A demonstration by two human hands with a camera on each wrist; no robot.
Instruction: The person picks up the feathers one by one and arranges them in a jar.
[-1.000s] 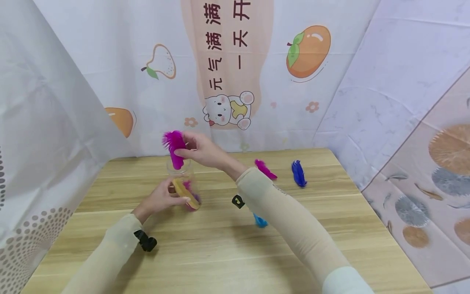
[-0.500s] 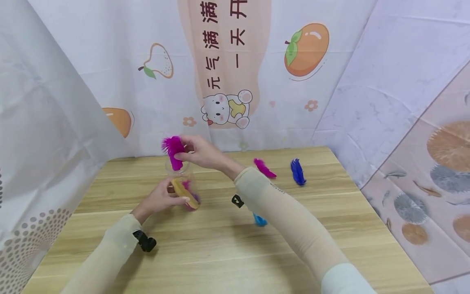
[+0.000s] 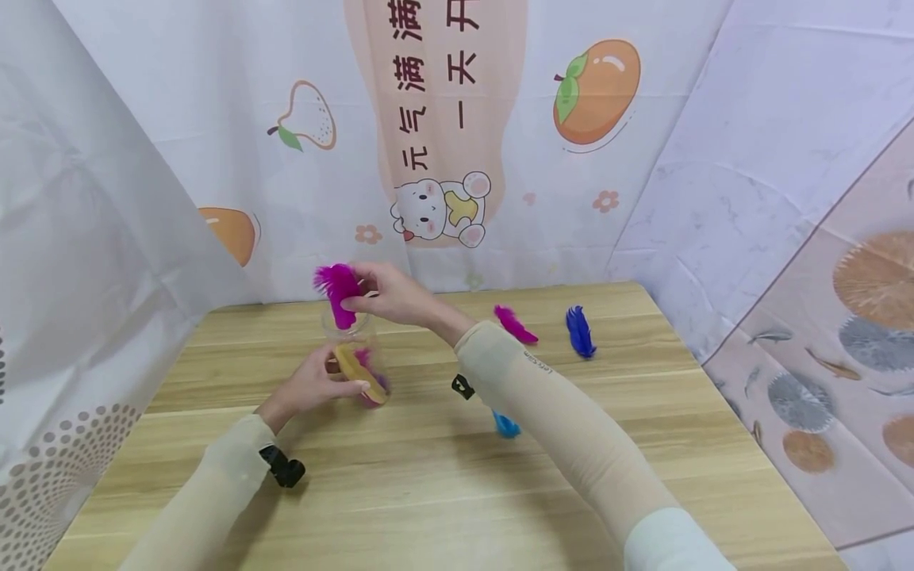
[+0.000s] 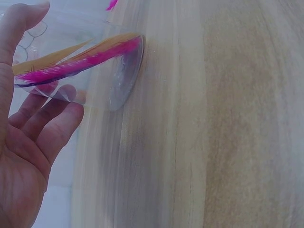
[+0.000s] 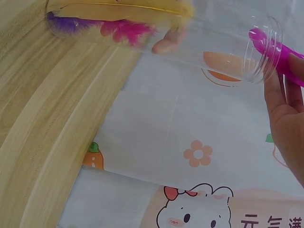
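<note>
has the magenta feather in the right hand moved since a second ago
Yes, slightly: the fluffy magenta feather has sunk toward the mouth of the clear plastic jar, pinched by the right hand.

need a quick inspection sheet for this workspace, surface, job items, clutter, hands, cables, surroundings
surface: light wooden table, no marks seen.
job's things: clear plastic jar upright on the table with yellow, pink and purple feathers inside; magenta feather at the jar's mouth.
clutter: pink feather, dark blue feather and light blue feather loose on the table.
grippers: left hand holds the jar's lower part; right hand pinches the magenta feather.
cables: nothing seen; black clip on the left sleeve.
surroundings: printed cloth backdrop with fruit and a cartoon bear.
</note>
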